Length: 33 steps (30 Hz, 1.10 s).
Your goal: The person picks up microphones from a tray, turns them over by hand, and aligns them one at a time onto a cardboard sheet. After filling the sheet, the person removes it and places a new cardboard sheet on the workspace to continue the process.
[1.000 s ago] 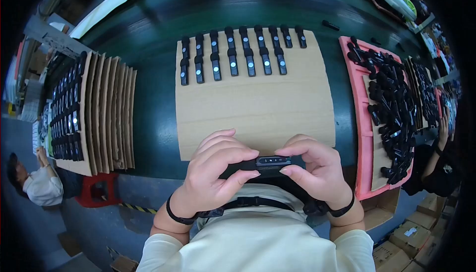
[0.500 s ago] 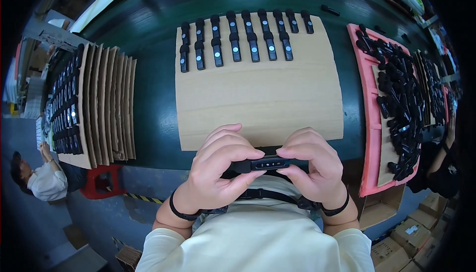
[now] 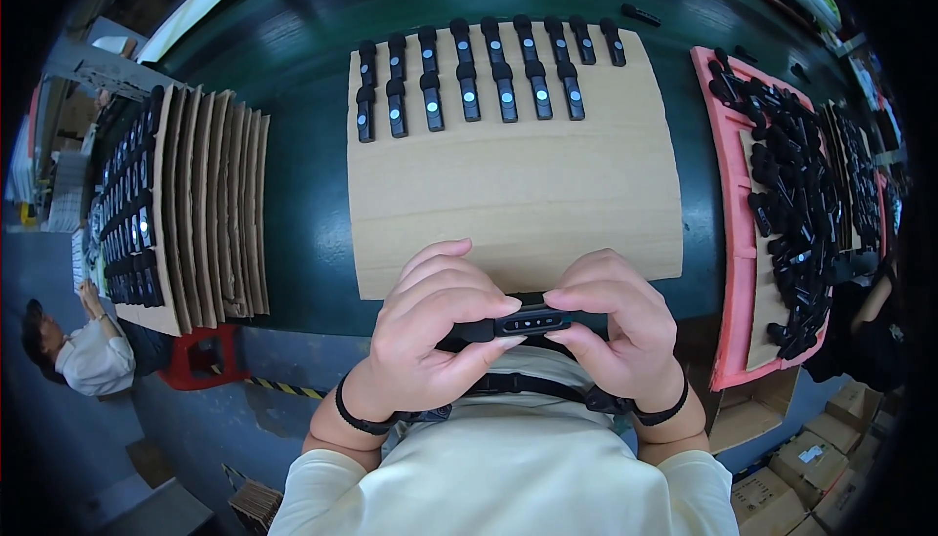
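Close to my body, a small black clip-on microphone [image 3: 533,322] lies sideways between both hands, its flat face with a row of small light dots turned upward. My left hand [image 3: 430,326] pinches its dark rounded end between thumb and forefinger. At the opposite end, the thumb and forefinger of my right hand [image 3: 620,316] grip it too. Just beyond my fingers is a brown cardboard sheet [image 3: 518,194]. Two rows of similar microphones [image 3: 470,96] with foam tips and pale round spots stand along its far part.
At right, a pink foam tray [image 3: 731,282] holds a jumbled pile of black microphones [image 3: 796,204]. Stacked cardboard sheets [image 3: 220,204] with microphones on top are at left. One loose microphone [image 3: 642,15] lies on the green table [image 3: 308,194]. Another person [image 3: 88,350] sits far left by a red stool [image 3: 200,360].
Both hands keep the same pinch on the microphone, which has hardly moved. The cardboard sheet and tray appear shifted very slightly to the right in the view.
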Tool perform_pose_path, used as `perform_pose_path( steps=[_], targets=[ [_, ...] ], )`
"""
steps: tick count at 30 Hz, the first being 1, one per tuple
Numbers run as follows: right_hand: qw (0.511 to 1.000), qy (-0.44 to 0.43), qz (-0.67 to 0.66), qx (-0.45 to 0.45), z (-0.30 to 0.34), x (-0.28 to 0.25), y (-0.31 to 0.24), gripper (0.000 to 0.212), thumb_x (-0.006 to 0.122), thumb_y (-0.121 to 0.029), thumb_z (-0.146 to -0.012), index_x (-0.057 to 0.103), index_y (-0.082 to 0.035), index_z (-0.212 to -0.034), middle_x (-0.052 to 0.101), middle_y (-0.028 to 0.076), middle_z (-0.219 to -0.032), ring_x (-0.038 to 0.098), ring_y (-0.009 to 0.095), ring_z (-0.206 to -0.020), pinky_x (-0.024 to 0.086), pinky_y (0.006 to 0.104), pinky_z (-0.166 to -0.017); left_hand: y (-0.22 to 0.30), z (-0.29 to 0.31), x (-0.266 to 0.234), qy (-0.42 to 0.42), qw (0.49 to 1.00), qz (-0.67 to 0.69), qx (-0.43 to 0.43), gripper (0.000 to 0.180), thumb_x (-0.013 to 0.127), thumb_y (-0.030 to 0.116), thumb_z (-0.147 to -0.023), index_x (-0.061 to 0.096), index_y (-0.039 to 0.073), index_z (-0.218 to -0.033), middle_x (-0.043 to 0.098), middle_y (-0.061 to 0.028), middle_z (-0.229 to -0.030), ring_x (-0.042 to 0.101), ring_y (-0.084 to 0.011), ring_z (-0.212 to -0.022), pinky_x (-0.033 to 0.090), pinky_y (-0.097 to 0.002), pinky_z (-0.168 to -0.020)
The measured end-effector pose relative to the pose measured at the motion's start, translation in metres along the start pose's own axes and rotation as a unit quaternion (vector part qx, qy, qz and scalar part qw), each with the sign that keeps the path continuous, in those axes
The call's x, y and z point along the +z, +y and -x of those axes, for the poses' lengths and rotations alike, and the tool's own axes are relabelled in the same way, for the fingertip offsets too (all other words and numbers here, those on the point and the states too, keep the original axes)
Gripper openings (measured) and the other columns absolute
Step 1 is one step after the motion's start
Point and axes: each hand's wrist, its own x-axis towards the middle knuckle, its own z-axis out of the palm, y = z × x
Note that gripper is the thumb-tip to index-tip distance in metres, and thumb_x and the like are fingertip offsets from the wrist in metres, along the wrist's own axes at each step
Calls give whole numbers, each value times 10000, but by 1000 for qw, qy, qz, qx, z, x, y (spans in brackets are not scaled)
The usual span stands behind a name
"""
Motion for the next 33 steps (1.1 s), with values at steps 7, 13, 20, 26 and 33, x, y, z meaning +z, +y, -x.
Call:
perform_pose_path(
  steps=[7,13,20,26,33],
  targets=[
    [1000,1,2,2,-1,-1,0,330,780,-2,-712,665,10,-1021,649,120,-879,612,277,-755,488,347,-665,4,-2,-2,-3,1000,18,-4,239,734,92,-773,646,26,-984,669,-99,-888,640,-241,-825,430,-518,-972],
    [1000,-9,10,0,1,1,1,304,785,-132,-784,650,30,-1003,631,112,-864,598,233,-764,468,317,-673,5,2,-2,-11,995,97,-27,194,645,122,-868,620,-6,-1012,653,-124,-906,622,-243,-839,440,-507,-966],
    [1000,-1,24,5,-2,3,-3,298,804,-65,-726,654,10,-972,646,115,-833,608,271,-714,484,347,-637,9,3,2,3,984,144,-101,130,595,74,-893,606,-15,-987,640,-132,-905,609,-242,-830,498,-412,-881],
    [999,-11,31,0,0,5,-3,305,794,-153,-782,651,29,-981,637,107,-827,600,231,-734,471,318,-660,9,4,3,5,990,115,-87,76,585,36,-899,591,-13,-957,632,-122,-887,607,-231,-828,512,-374,-823],
    [999,-9,39,-6,0,5,-4,291,790,-133,-778,650,25,-978,639,108,-823,602,232,-730,473,321,-655,7,3,5,13,993,105,-57,55,581,23,-904,581,-14,-944,627,-123,-868,609,-221,-822,510,-346,-793]
  ],
)
